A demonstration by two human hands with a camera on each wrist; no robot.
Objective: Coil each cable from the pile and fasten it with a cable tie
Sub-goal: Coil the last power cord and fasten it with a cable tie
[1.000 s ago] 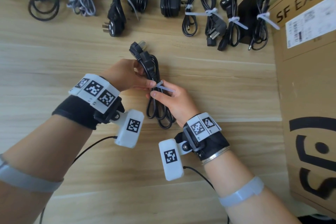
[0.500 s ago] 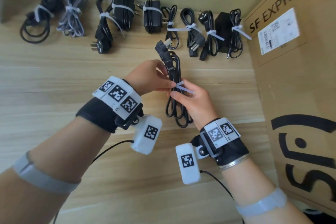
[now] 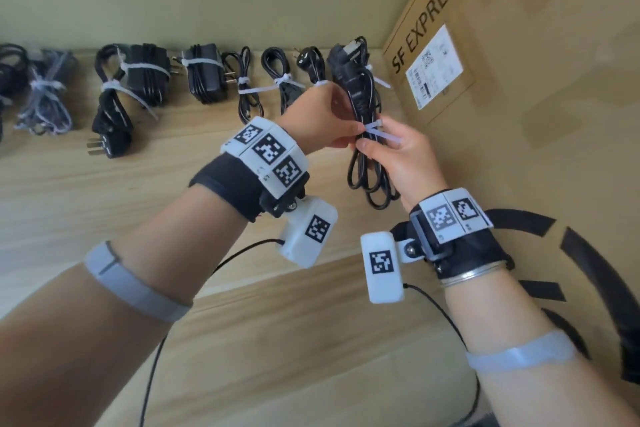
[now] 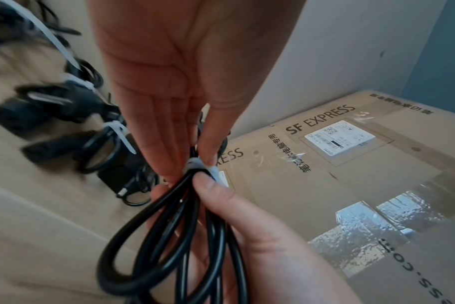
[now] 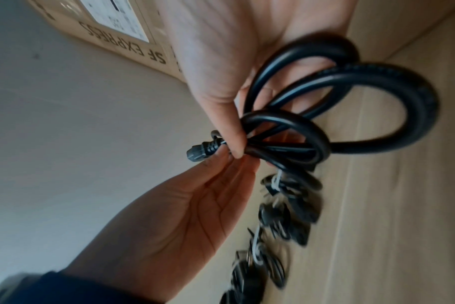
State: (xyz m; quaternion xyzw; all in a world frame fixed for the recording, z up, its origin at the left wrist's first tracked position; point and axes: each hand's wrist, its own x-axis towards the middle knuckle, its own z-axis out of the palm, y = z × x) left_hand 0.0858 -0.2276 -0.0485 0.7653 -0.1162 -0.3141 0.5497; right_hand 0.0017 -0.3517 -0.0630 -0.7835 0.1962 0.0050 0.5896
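While both hands pinch its tie, coiled cable hangs between them

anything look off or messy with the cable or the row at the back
Nothing stands out. Both hands hold the coiled black cable off the table, the white tie around its middle with its tail sticking out uncut. The tied bundles lie in a row along the wall, tails also uncut.
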